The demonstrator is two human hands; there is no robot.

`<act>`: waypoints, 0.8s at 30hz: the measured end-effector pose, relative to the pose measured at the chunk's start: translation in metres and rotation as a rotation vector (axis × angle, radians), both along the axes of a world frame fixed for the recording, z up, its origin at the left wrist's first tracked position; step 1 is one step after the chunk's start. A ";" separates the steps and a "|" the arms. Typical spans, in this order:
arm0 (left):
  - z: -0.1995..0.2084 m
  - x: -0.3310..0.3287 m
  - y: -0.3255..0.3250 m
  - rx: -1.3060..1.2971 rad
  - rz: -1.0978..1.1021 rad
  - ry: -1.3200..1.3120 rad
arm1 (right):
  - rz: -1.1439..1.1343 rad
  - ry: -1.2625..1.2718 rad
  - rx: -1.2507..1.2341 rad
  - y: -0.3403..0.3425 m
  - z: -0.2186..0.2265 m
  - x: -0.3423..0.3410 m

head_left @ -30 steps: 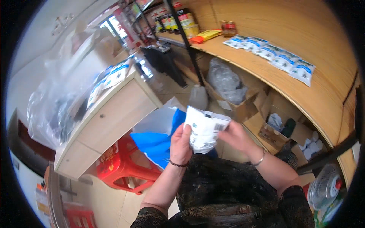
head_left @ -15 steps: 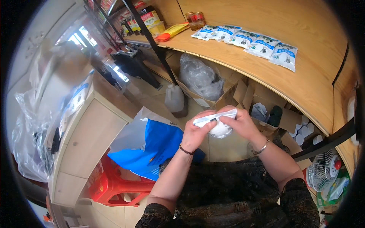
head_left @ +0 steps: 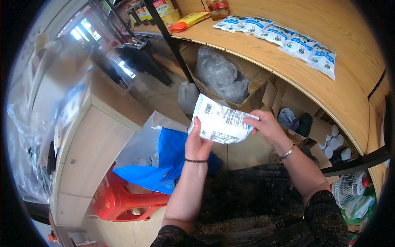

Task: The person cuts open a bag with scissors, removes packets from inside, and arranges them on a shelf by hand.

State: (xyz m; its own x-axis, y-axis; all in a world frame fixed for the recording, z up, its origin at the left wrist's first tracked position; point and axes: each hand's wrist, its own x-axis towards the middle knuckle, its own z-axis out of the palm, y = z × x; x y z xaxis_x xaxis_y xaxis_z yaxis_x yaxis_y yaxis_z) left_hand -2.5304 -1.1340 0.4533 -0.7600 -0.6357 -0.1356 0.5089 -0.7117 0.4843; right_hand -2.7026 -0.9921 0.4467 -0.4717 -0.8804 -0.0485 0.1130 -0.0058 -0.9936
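White plastic packet [head_left: 222, 121] is in the air in front of my body, its long axis going from upper left to lower right, and the end with the barcode [head_left: 208, 108] points to the upper left. My left hand [head_left: 198, 144] pinches the left end, thumb on top; my right hand [head_left: 265, 126] pinches the opposite end. Below is open room over the floor tiles [head_left: 242, 156]; the front edge of the wooden shelf [head_left: 247, 45] is well apart. Blue and white bag [head_left: 170, 152] is just beside my left forearm. My fingers underneath are mostly hidden, and the counter [head_left: 98, 144] is partly blurred.
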 end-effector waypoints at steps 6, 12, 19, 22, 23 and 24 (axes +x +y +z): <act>0.015 0.004 0.014 -0.690 0.215 -0.114 | 0.135 -0.451 0.142 0.020 -0.001 -0.014; 0.034 -0.001 0.052 -2.442 0.077 0.013 | 0.391 -0.520 -0.163 0.029 0.004 0.000; 0.022 0.003 0.036 -1.389 0.274 -0.366 | 0.090 -0.415 -0.212 0.040 0.036 0.005; 0.005 -0.010 0.040 -1.197 0.317 -0.526 | 0.049 -0.207 -0.116 0.038 0.024 0.010; 0.003 -0.014 0.039 -1.093 0.274 -0.570 | 0.057 -0.212 -0.113 0.037 0.022 0.014; 0.004 -0.017 0.039 -0.989 0.232 -0.611 | 0.074 -0.129 -0.115 0.035 0.020 0.019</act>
State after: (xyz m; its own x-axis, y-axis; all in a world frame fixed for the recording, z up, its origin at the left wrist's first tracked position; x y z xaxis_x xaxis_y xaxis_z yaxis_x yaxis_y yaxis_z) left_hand -2.5471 -1.0949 0.4570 -0.5925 -0.7824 0.1918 0.0697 0.1874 0.9798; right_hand -2.6841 -0.9570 0.4665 -0.4015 -0.9159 -0.0014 0.2439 -0.1055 -0.9641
